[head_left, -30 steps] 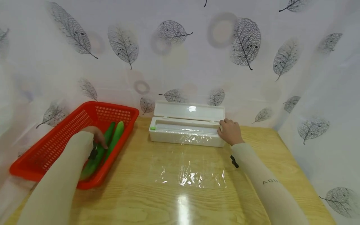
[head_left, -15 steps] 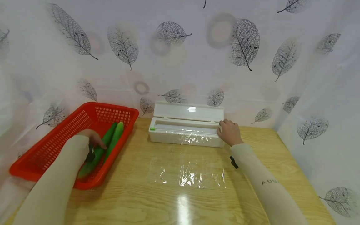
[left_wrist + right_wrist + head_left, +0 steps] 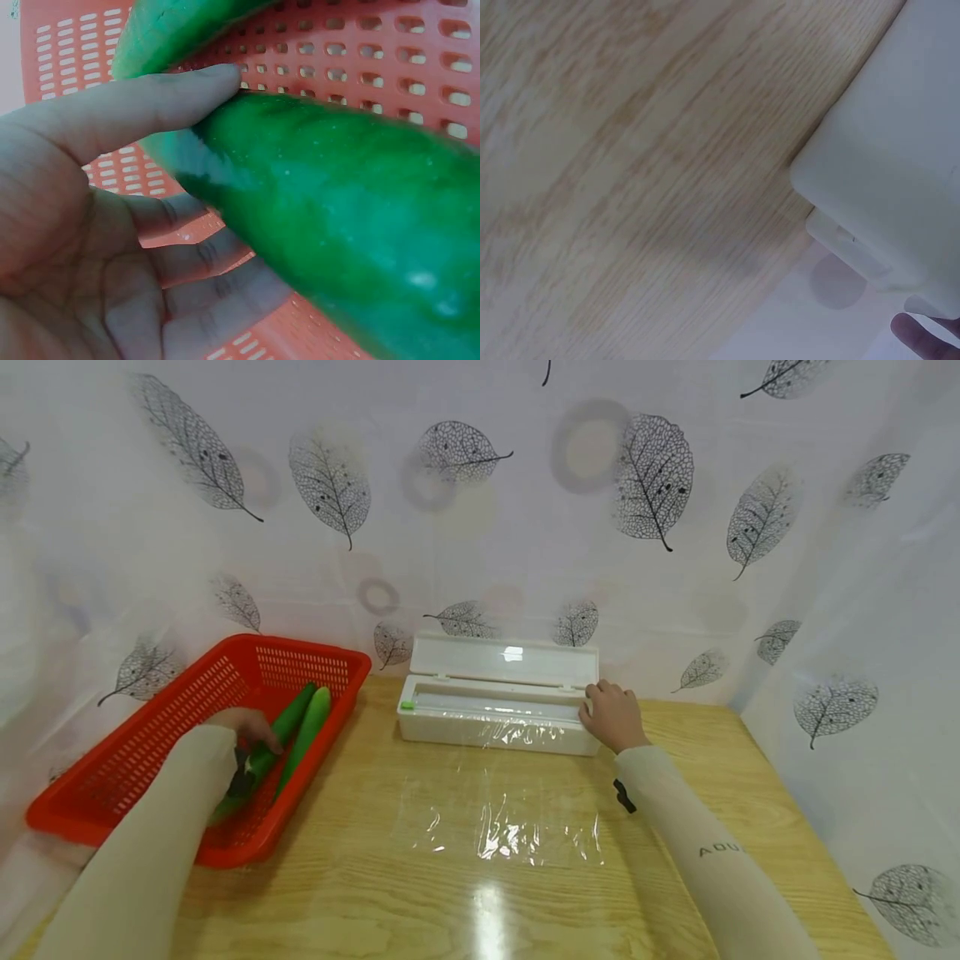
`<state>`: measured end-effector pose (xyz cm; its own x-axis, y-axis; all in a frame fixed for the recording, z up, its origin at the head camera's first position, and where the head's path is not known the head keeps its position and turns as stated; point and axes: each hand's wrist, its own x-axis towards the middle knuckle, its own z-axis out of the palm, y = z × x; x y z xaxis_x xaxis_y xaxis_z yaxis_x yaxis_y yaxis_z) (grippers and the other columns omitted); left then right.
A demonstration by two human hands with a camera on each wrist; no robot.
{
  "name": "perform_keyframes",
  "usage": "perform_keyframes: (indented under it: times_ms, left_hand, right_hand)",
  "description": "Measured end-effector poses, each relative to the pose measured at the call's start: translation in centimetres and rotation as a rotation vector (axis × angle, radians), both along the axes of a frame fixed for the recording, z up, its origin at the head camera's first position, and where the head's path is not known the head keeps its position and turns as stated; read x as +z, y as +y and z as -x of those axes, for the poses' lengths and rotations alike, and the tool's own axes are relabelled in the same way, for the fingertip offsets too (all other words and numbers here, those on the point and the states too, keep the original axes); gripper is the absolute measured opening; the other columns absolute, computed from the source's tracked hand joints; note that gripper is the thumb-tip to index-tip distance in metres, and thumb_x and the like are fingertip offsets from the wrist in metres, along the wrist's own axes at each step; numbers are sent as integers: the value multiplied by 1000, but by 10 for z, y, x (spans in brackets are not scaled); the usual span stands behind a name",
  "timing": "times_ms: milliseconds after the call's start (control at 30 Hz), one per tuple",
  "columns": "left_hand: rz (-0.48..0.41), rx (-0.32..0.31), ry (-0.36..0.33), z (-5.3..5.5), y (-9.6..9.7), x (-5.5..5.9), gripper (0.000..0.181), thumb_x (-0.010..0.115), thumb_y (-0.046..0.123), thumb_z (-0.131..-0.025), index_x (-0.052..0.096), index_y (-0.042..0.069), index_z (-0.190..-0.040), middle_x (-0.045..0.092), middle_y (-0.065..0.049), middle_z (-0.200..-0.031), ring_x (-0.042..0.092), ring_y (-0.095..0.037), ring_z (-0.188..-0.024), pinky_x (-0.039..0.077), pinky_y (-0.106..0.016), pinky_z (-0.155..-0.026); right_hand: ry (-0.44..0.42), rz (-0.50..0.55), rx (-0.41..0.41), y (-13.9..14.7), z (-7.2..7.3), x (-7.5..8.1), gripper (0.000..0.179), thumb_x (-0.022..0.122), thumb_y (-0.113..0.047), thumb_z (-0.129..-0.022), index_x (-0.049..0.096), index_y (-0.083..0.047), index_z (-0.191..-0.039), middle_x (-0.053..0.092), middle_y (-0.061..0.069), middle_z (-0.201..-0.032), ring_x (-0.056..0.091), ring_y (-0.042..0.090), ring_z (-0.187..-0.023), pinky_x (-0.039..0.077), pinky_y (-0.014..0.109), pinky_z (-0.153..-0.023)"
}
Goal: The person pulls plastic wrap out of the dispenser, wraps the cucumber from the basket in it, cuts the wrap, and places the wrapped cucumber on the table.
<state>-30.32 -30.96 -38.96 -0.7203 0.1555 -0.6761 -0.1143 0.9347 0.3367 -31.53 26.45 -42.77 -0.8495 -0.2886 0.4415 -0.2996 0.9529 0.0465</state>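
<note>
in a red basket (image 3: 348,656), the left hand (image 3: 243,724) curls thumb and fingers around a cucumber (image 3: 337,210) running parallel to the basket's right wall, while the farther right hand (image 3: 613,714) grips a white box (image 3: 427,727) right of the basket.

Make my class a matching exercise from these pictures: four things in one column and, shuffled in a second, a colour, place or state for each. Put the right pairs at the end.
Things
1. basket
2. box
3. film
4. right hand

Descriptions
A. white, with its lid raised
B. at the right end of the box
C. red, with cucumbers inside
D. clear, spread over the table

Right pairs
1-C, 2-A, 3-D, 4-B
</note>
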Motion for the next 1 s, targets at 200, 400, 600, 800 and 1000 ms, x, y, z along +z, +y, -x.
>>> perform_keyframes:
  times_ms: [200, 400, 600, 800, 1000]
  left_hand:
    - [-21, 105, 47, -6, -6, 0, 68, 67, 29, -80, 43, -19, -122, 51, -35, -119, 54, -47, -105, 50, -49, -85]
    - [12, 111, 179, -13, -4, 14, 54, 67, 27, -77, 55, -14, -109, 60, -26, -100, 58, -38, -89, 52, -44, -74]
    - [140, 97, 347, -21, 11, 37, 42, 68, 24, -73, 57, -8, -97, 58, -17, -83, 53, -29, -73, 47, -43, -62]
    - [185, 27, 560, -27, 32, 53, 36, 59, 19, -75, 50, -7, -99, 53, -14, -75, 46, -25, -63, 40, -38, -52]
    - [169, -58, 761, -32, 74, 69, 29, 58, 17, -74, 48, 1, -96, 52, -11, -72, 46, -23, -61, 38, -32, -48]
  right_hand:
    - [48, -15, 15, 1, 0, -1, 21, 59, -18, -85, 65, 0, -94, 64, 16, -85, 59, 30, -69, 49, 47, -63]
    - [71, -46, 17, 1, 0, -2, 21, 58, -18, -85, 65, -1, -95, 65, 16, -84, 59, 30, -70, 50, 47, -64]
    - [79, -41, 20, 2, 1, -3, 22, 56, -20, -86, 66, -2, -95, 65, 16, -86, 60, 31, -74, 49, 49, -68]
    - [103, -44, 26, 4, 2, -5, 21, 56, -20, -86, 65, -3, -95, 65, 16, -86, 59, 31, -74, 48, 49, -68]
    - [122, -63, 30, 4, 0, -4, 21, 56, -21, -86, 65, -4, -93, 65, 15, -85, 59, 32, -75, 47, 50, -69]
